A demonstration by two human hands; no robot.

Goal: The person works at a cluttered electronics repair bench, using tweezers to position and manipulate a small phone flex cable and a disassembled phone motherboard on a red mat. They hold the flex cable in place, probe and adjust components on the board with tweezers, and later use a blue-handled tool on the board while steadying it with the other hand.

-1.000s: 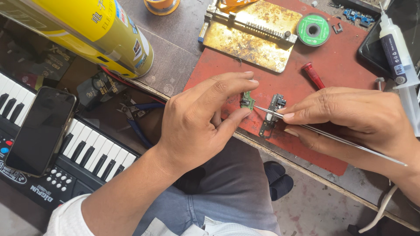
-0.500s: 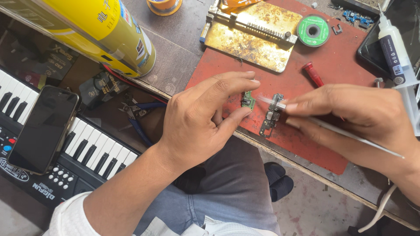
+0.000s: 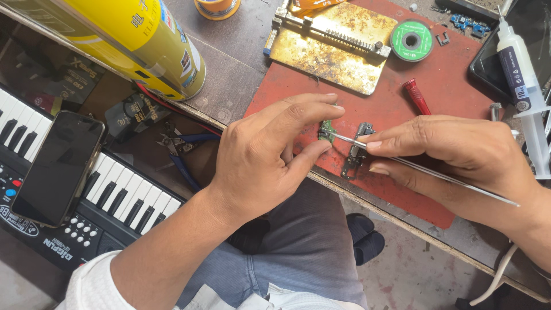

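A small green circuit board (image 3: 327,130) lies on a red mat (image 3: 396,109) near the bench's front edge. My left hand (image 3: 270,155) pinches it between thumb and forefinger. My right hand (image 3: 453,155) grips long metal tweezers (image 3: 402,162), whose tips touch the green board. Just right of that board, under the tweezers, lies a narrow grey metal part with a flex strip (image 3: 356,150).
A brass-coloured board holder (image 3: 333,49), a green solder-wick reel (image 3: 411,40) and a red-handled tool (image 3: 416,96) lie on the mat. A syringe (image 3: 519,74) lies at right, a yellow spray can (image 3: 115,34) at left. A phone (image 3: 57,166) rests on a keyboard (image 3: 115,198); blue pliers (image 3: 183,150) lie under the bench edge.
The tweezers' tips have shifted left, from the grey metal part onto the green board. My left hand keeps its pinch in the same place.
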